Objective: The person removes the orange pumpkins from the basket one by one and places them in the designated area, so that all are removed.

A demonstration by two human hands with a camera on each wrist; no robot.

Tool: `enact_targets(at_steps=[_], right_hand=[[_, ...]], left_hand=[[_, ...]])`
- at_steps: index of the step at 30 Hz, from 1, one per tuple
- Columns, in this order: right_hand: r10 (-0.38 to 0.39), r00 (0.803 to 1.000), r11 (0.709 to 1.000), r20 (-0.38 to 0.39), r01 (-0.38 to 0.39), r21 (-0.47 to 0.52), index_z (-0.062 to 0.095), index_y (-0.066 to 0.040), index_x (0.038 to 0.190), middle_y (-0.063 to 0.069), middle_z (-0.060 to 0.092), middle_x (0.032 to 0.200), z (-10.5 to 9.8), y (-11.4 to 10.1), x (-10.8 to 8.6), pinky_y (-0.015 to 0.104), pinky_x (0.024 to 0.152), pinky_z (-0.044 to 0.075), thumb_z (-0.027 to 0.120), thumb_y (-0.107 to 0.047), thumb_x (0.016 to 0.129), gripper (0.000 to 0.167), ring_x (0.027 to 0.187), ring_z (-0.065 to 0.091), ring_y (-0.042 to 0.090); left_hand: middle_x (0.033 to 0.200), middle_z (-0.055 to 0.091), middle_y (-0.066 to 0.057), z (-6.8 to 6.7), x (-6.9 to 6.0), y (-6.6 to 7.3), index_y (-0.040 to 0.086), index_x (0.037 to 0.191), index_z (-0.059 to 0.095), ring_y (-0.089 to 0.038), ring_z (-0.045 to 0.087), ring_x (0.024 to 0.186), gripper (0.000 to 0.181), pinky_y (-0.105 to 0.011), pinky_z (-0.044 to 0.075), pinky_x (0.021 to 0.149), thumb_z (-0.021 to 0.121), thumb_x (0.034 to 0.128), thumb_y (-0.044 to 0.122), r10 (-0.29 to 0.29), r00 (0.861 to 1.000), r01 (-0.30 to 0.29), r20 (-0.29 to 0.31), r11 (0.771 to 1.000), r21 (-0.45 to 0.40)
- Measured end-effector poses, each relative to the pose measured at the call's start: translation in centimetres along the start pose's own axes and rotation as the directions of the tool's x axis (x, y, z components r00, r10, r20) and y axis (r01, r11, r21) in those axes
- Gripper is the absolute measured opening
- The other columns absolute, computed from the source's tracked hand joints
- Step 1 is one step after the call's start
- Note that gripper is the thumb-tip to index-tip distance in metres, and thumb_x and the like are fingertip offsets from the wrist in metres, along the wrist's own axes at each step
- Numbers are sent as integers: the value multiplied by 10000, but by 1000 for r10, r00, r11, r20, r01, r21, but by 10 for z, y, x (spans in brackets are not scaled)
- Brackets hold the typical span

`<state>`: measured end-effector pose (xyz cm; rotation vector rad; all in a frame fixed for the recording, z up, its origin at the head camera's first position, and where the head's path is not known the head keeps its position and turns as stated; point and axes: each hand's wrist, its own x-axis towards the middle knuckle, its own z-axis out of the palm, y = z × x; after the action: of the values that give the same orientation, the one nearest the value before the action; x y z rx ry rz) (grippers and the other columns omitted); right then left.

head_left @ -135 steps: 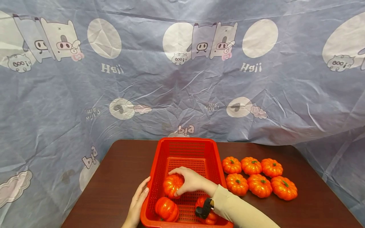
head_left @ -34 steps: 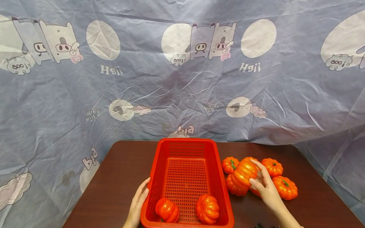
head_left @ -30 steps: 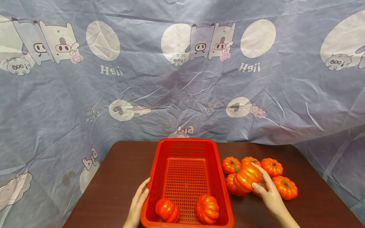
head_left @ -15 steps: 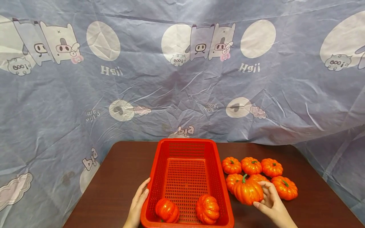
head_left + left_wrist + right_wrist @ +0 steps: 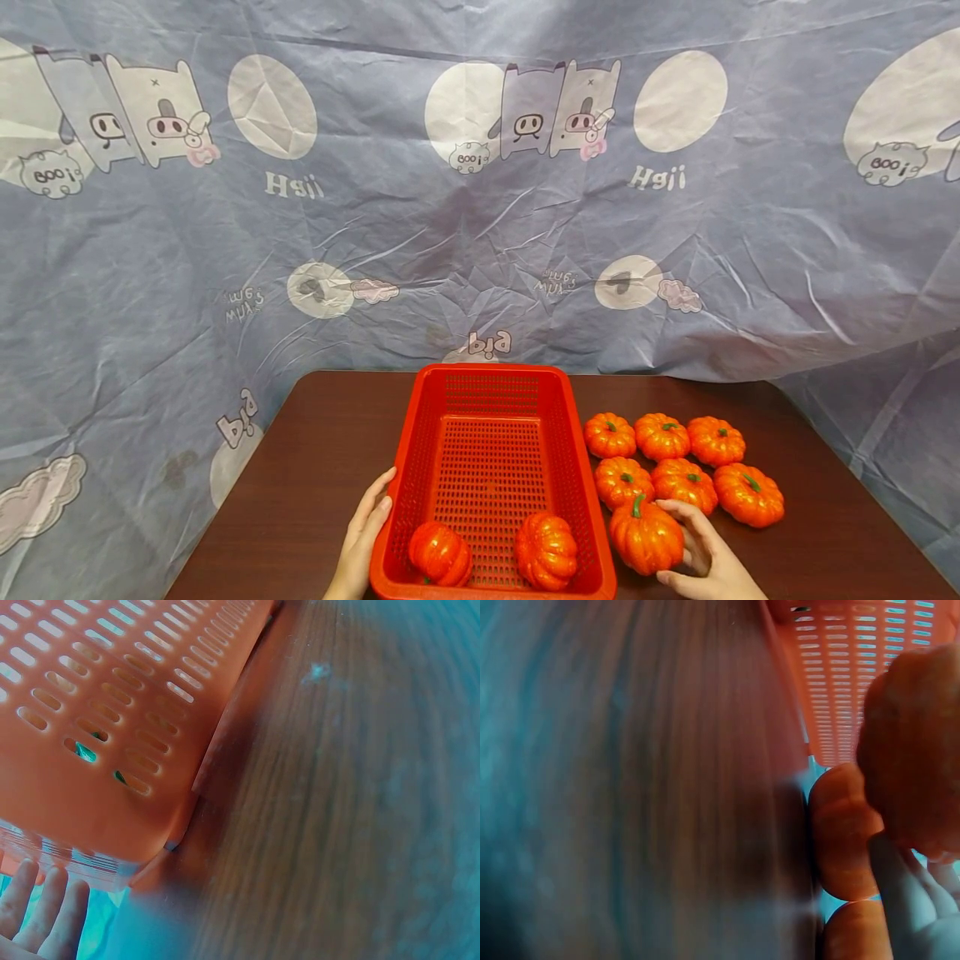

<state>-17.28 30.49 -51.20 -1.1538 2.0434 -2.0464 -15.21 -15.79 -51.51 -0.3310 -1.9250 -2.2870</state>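
My right hand [image 5: 708, 554] holds an orange toy pumpkin [image 5: 647, 537] by its right side, thumb low and fingers behind. Its green stem points up, just right of the basket; whether its base touches the table I cannot tell. In the right wrist view the held pumpkin [image 5: 915, 750] is dark and partly cut off, with the hand [image 5: 922, 911] below it. The left hand [image 5: 360, 537] rests its extended fingers against the left wall of the red plastic basket [image 5: 405, 450]. Inside the basket's near end lie a left pumpkin [image 5: 440, 553] and a right pumpkin [image 5: 546, 550].
Right of the basket, several pumpkins stand in two rows, among them a back-row pumpkin [image 5: 661, 437] and a front-row pumpkin [image 5: 748, 495]. The dark wooden table [image 5: 322, 442] extends to both sides. A grey patterned cloth [image 5: 480, 225] hangs behind.
My right hand has carried a pumpkin out of the basket to the right, turned it stem up, and lowered it nearer, in front of the rows. The left hand has stayed put.
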Motion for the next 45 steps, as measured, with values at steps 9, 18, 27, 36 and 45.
enact_targets(at_steps=[9, 18, 27, 36, 45], right_hand=[[78, 996, 996, 40, -76, -41, 207, 98, 1377, -44, 377, 1420, -5, 12, -8, 232, 882, 463, 658, 183, 742, 783, 1249, 400, 4], [194, 981, 963, -28, -196, -184, 264, 43, 1393, -30, 365, 1401, -6, 14, -13, 229, 823, 468, 705, 100, 749, 783, 1223, 363, -63], [264, 964, 936, -44, -267, -230, 308, 24, 1366, -194, 421, 1339, -5, 10, -11, 201, 801, 445, 722, 65, 751, 742, 1177, 390, -105], [344, 937, 888, -63, -346, -301, 354, 11, 1362, -104, 447, 1347, -4, -3, -4, 193, 817, 444, 743, -23, 772, 707, 1166, 392, -109], [149, 982, 911, -113, -181, -371, 382, 66, 1339, 20, 495, 1307, -3, -29, 15, 159, 872, 442, 741, 32, 758, 684, 1156, 485, -6]], left_hand=[[1348, 358, -244, 0, 0, 0, 101, 1449, 297, -273, 503, 1143, 427, -344, 480, 885, 327, 1033, 197, -14, 1000, 14, -5, 1000, -9], [1338, 367, -250, 0, 0, 0, 99, 1447, 304, -256, 514, 1132, 427, -341, 483, 880, 332, 1032, 194, -10, 1000, 10, -12, 1000, 1], [1357, 355, -256, 0, 0, 1, 103, 1451, 293, -283, 502, 1153, 432, -354, 480, 888, 331, 1033, 203, -20, 1000, 20, -3, 1000, -15], [1354, 337, -274, 1, 0, 2, 106, 1458, 273, -333, 481, 1167, 437, -377, 477, 895, 323, 1036, 210, -25, 1000, 26, 19, 999, -46], [1356, 342, -265, 0, 0, 2, 104, 1456, 280, -308, 492, 1161, 436, -371, 479, 891, 328, 1035, 209, -24, 1000, 24, 10, 999, -35]])
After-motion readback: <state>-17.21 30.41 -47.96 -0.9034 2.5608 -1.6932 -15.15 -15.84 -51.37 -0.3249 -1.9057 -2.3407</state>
